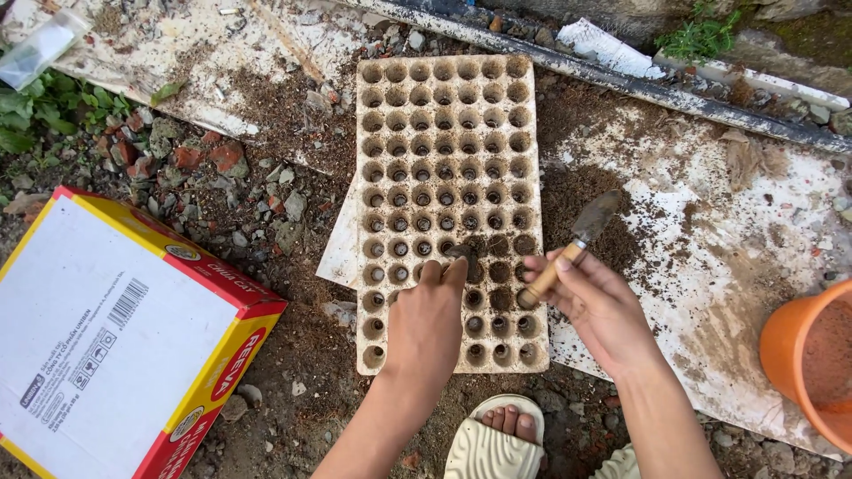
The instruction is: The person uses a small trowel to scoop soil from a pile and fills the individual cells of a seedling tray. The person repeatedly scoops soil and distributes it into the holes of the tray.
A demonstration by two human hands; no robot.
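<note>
My left hand is pinched narrow, fingertips pressing soil into a cell near the middle of the seed tray, while my right hand is closed on the wooden handle of a small trowel, its blade lifted over the tray's right edge. I judge I am filling cells one by one, and the next move calls for a careful scoop from the loose soil just beside the tray. The tray lies on a dirty white board on rubble-strewn ground, with a cardboard box left, an orange pot right, and my sandal below.
</note>
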